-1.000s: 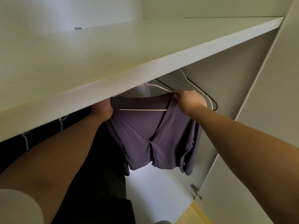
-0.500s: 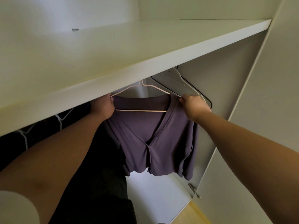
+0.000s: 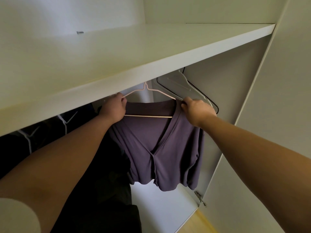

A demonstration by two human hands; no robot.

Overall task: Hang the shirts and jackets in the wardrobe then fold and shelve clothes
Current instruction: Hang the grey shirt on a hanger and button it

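Both hands grip purple cardigan shoulders: left hand curled round, right hand pinching, pink hanger between fingers. Hanging step; next, probably release once hanger, top hidden above fingers, seats.

2 arms in view, both bare from wrist to frame edge. L hand and R hand bare too. L upper arm, bottom-left corner: rounded edge of a plain, pale cream short sleeve.
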